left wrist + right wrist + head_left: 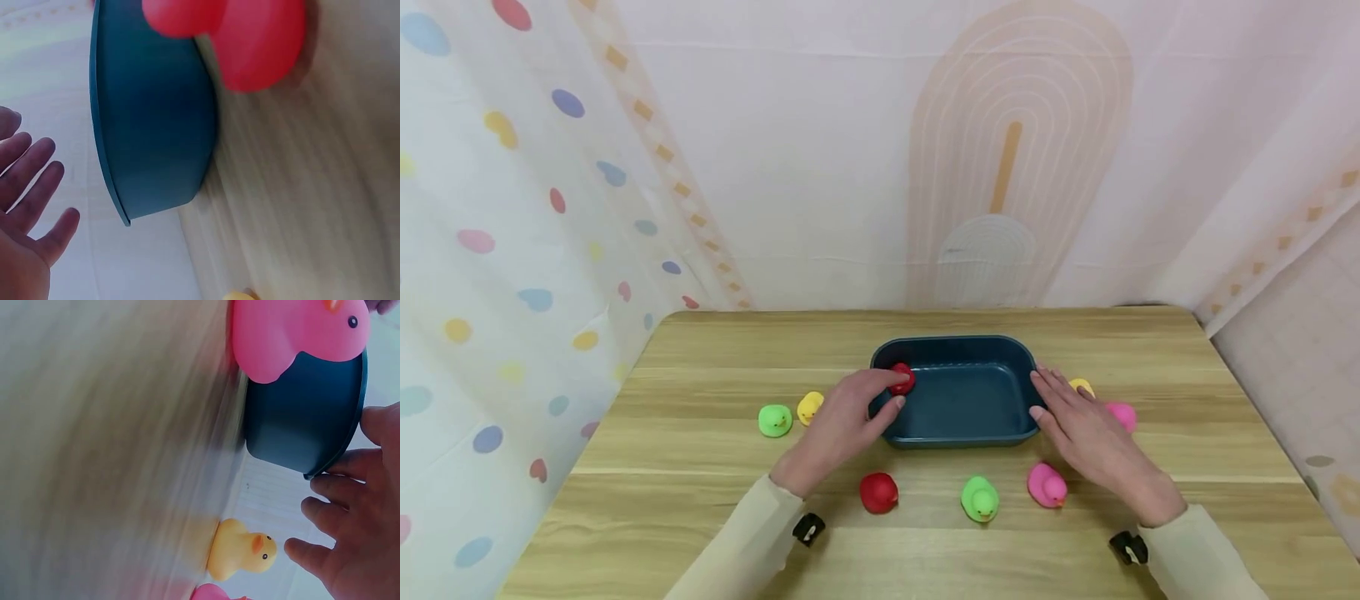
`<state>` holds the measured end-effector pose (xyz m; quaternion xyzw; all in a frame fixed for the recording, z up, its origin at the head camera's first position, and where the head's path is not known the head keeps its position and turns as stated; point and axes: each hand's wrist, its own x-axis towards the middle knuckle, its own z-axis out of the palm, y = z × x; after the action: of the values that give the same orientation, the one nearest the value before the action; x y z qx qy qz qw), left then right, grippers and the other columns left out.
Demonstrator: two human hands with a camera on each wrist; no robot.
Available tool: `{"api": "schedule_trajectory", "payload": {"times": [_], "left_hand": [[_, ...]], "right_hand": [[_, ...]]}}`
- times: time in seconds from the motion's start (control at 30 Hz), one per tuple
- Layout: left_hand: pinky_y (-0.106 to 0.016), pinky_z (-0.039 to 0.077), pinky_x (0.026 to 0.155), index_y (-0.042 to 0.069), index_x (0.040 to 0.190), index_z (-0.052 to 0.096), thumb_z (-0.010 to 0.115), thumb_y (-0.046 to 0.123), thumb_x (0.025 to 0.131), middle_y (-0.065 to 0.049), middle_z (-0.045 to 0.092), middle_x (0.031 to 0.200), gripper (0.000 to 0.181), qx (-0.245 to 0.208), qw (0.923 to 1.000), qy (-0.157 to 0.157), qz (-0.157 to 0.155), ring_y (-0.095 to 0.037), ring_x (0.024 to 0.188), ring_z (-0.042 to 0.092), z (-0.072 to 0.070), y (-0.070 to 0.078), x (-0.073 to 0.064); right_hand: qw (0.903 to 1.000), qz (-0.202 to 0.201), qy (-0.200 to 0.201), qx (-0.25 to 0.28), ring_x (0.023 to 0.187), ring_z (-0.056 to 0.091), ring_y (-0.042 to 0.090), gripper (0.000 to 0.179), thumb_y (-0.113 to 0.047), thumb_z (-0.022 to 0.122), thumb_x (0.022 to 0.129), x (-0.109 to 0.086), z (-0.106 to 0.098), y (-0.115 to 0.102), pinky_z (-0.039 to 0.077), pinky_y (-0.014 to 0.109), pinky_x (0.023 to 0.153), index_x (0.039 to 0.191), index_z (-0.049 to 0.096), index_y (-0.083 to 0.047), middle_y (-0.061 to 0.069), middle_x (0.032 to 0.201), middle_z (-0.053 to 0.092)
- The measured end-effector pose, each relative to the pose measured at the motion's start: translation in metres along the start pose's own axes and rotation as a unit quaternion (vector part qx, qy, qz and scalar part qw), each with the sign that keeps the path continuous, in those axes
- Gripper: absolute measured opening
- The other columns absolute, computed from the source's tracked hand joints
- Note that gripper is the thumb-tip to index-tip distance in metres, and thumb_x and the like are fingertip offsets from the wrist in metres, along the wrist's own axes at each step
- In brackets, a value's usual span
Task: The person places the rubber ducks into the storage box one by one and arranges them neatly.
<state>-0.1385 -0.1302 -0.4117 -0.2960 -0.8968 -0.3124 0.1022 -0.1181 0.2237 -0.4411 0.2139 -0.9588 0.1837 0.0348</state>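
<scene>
A dark blue-green rectangular tub [970, 404] stands on the wooden table. Inside its left end lies a red rubber duck [907, 387]. Over the tub's left rim reaches my left hand [847, 417], its index finger overlapping that duck in the head view. The left wrist view shows this hand's fingers [39, 161] spread, with nothing between them. At the right end, my right hand [1093, 437] has straight fingers along the rim; its thumb and fingertips are right at the edge in the right wrist view.
Near the front are a red duck [878, 492], a green duck [981, 499] and a pink duck [1047, 485]. Left of the tub sit green [774, 421] and yellow [810, 407] ducks. Beyond my right hand are yellow [236, 549] and pink [1123, 415] ducks. Curtains [820, 167] hang behind.
</scene>
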Motion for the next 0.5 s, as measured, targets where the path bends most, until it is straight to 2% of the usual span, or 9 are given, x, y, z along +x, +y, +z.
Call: {"api": "schedule_trajectory", "payload": {"times": [0.2, 0.5], "left_hand": [[-0.047, 0.053, 0.102, 0.009, 0.128, 0.072, 0.072, 0.019, 0.098, -0.006, 0.069, 0.131, 0.031, -0.026, 0.9996, -0.008, -0.008, -0.026, 0.123, 0.062, 0.000, 0.006, -0.020], [-0.048, 0.052, 0.103, 0.009, 0.127, 0.072, 0.071, 0.020, 0.100, -0.003, 0.070, 0.129, 0.029, -0.057, 0.9978, -0.026, -0.021, -0.024, 0.122, 0.063, 0.003, 0.013, -0.040]], "right_hand": [[1.0000, -0.002, 0.001, 0.007, 0.149, 0.033, 0.044, 0.057, -0.030, 0.046, 0.112, -0.001, 0.000, 0.001, 0.029, 0.069, 0.115, 0.156, 0.039, 0.006, 0.024, 0.162, 0.036], [1.0000, 0.002, -0.004, 0.008, 0.148, 0.034, 0.044, 0.058, -0.031, 0.047, 0.112, -0.004, -0.004, 0.003, 0.029, 0.070, 0.114, 0.155, 0.040, 0.006, 0.024, 0.161, 0.037]]}}
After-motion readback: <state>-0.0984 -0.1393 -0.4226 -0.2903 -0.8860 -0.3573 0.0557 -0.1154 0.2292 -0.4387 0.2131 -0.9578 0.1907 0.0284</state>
